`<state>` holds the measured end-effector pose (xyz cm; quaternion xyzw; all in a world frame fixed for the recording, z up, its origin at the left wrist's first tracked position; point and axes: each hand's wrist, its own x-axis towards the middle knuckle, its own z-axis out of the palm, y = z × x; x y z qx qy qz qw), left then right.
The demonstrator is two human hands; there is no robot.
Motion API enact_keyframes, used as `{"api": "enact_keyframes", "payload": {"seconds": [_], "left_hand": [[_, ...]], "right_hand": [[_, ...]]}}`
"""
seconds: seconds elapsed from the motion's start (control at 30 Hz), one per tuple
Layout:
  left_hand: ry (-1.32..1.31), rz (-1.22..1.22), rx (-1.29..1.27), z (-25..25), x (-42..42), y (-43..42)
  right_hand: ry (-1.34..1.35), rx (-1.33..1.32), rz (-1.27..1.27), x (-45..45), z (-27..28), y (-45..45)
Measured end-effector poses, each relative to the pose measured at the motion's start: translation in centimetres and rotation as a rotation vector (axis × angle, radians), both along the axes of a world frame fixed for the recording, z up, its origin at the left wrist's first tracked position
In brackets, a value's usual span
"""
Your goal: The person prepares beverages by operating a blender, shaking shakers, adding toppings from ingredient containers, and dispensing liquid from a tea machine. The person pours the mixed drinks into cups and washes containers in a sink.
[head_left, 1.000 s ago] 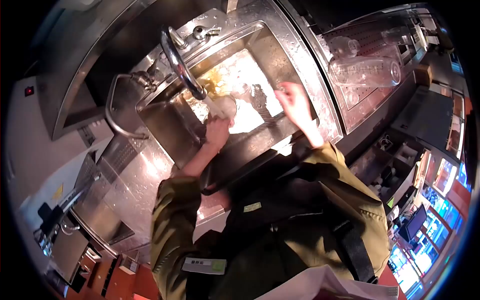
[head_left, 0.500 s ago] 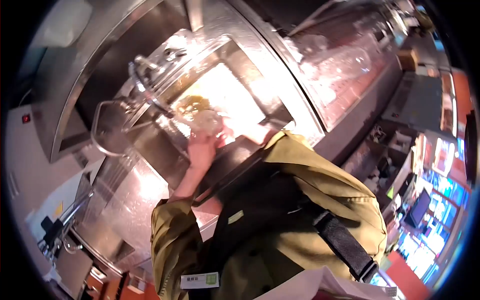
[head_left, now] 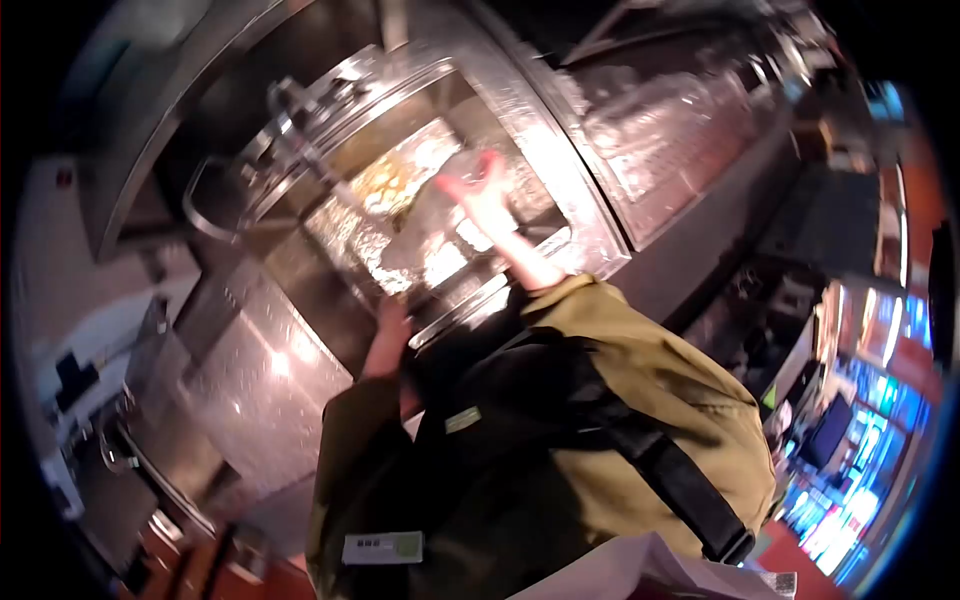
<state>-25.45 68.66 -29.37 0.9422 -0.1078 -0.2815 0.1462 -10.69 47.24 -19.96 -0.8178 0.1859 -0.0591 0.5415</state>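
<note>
The right hand [head_left: 484,188] has its grip round one end of a blurry see-through thing [head_left: 428,218], thumb on one side and fingers on the other. The left hand [head_left: 394,316] is lower down, near the other end. It is dark and smeary, so I cannot tell if its grip is wide or narrow. The see-through thing is in the metal sink [head_left: 312,290], over the shiny bottom. A bent tap [head_left: 298,143] pokes over the sink. A shiny metal bench [head_left: 250,385] is beside it.
</note>
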Motion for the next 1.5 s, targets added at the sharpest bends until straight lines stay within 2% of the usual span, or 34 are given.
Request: {"api": "enact_keyframes", "payload": {"seconds": [0.03, 0.07, 0.13, 0.17, 0.2, 0.23, 0.27, 0.3, 0.33, 0.37, 0.43, 0.47, 0.57, 0.6, 0.63, 0.7, 0.77, 0.8, 0.87, 0.9, 0.93, 0.97, 1.0, 1.03, 1.07, 1.1, 1.17, 1.23, 1.3, 1.33, 1.43, 1.47, 1.5], "left_hand": [[0.312, 0.5, -0.396, -0.8, 0.7, -3.0], [0.472, 1.087, -0.767, -1.5, 1.4, -6.1], [-0.084, 0.821, -0.801, -8.9, 1.1, -11.2], [0.208, 0.825, -0.834, -2.2, 5.4, -12.8], [-0.042, 0.45, -0.406, -8.6, 7.0, -14.8], [0.009, 0.559, -0.299, -4.2, 9.6, -16.2], [0.052, 0.48, -0.098, -3.1, 11.7, -16.9], [-0.052, 0.515, -0.01, -8.7, 12.6, -17.5], [-0.151, 0.557, 0.078, -14.5, 13.5, -18.1], [-0.295, 0.434, 0.229, -12.3, 15.2, -17.5], [-0.534, 0.516, 0.206, -12.2, 17.0, -17.3], [-0.467, 0.504, 0.177, -12.4, 17.6, -17.4], [0.06, 0.313, 0.1, -12.6, 18.5, -17.5], [-0.023, 0.28, 0.133, -10.2, 17.2, -17.7], [-0.012, 0.287, 0.172, -9.9, 15.9, -17.8], [0.005, 0.308, 0.244, -10.4, 12.9, -18.0], [-0.355, 0.549, -0.175, -10.6, 9.5, -16.6], [-0.38, 0.54, -0.184, -10.9, 8.7, -15.5], [-0.431, 0.522, -0.202, -11.8, 6.9, -13.3], [-0.247, 0.259, 0.118, -7.5, 7.4, -12.1], [-0.226, 0.243, 0.152, -7.3, 7.0, -11.6], [-0.205, 0.228, 0.189, -7.2, 6.9, -10.9], [-0.185, 0.215, 0.229, -7.6, 6.7, -9.9], [-0.312, 0.262, 0.167, -9.6, 5.7, -9.2], [-0.289, 0.317, 0.191, -9.2, 5.5, -8.9], [-0.27, 0.367, 0.211, -8.0, 5.7, -9.1], [-0.163, 0.272, 0.232, -6.0, 6.7, -8.2], [-0.337, 0.614, -0.04, -9.5, 6.4, -7.7], [-0.145, 0.421, 0.223, -5.2, 8.1, -7.2], [-0.35, 0.374, 0.271, -6.1, 8.1, -6.9], [-0.32, 0.354, 0.158, -8.3, 7.8, -5.9], [-0.26, 0.238, 0.159, -7.3, 8.0, -5.5], [-0.297, 0.358, 0.006, -7.5, 7.6, -5.1]], "right_hand": [[-0.25, -0.192, 0.058, 0.4, 0.0, -1.2], [-0.168, -0.12, 0.08, 0.4, 2.8, -2.5], [-0.294, -0.255, 0.065, 0.4, 9.1, -4.6], [-0.294, -0.175, 0.042, 0.4, 12.3, -5.4], [-0.336, -0.25, 0.025, 0.5, 13.7, -6.4], [-0.396, -0.368, 0.003, 0.6, 14.8, -7.5], [-0.393, -0.358, -0.039, 0.7, 16.1, -8.5], [-0.435, -0.382, -0.059, 0.9, 17.2, -9.3], [-0.444, -0.213, -0.091, 1.1, 18.1, -9.6], [-0.472, -0.338, -0.112, 1.4, 18.3, -10.8], [-0.484, -0.363, -0.136, 2.4, 18.3, -12.2], [-0.458, -0.432, -0.164, 3.1, 18.4, -12.5], [-0.431, -0.501, -0.237, 5.2, 17.7, -13.4], [-0.415, -0.628, -0.224, 5.8, 17.3, -13.6], [-0.407, -0.743, -0.189, 6.5, 16.7, -14.2], [-0.364, -0.877, -0.287, 8.2, 15.7, -14.6], [-0.347, -0.703, -0.343, 9.3, 15.9, -14.7], [-0.378, -0.726, -0.348, 9.6, 15.6, -15.0], [-0.267, -0.886, -0.338, 9.8, 15.3, -15.9], [-0.217, -0.964, -0.33, 9.9, 15.1, -16.4], [-0.208, -1.044, -0.347, 10.0, 14.7, -16.9], [-0.261, -0.982, -0.388, 9.7, 14.9, -16.1], [-0.437, -1.021, -0.373, 9.4, 14.9, -15.5], [-0.614, -1.049, -0.358, 9.0, 14.8, -14.6], [-0.752, -0.978, -0.242, 8.4, 15.2, -12.3], [-0.765, -0.819, -0.078, 8.3, 14.7, -10.2], [-0.712, -0.535, 0.221, 9.2, 11.7, -4.5], [-0.529, -0.526, 0.494, 11.3, 7.9, 1.0], [-0.541, -0.584, 0.659, 13.7, 5.1, 4.7], [-0.636, -0.632, 0.655, 15.2, 3.4, 5.9], [-0.294, -0.571, 0.684, 16.9, 2.6, 7.8], [-0.083, -0.585, 0.761, 16.6, 4.3, 8.4], [0.133, -0.594, 0.832, 15.9, 6.2, 8.9]]}}
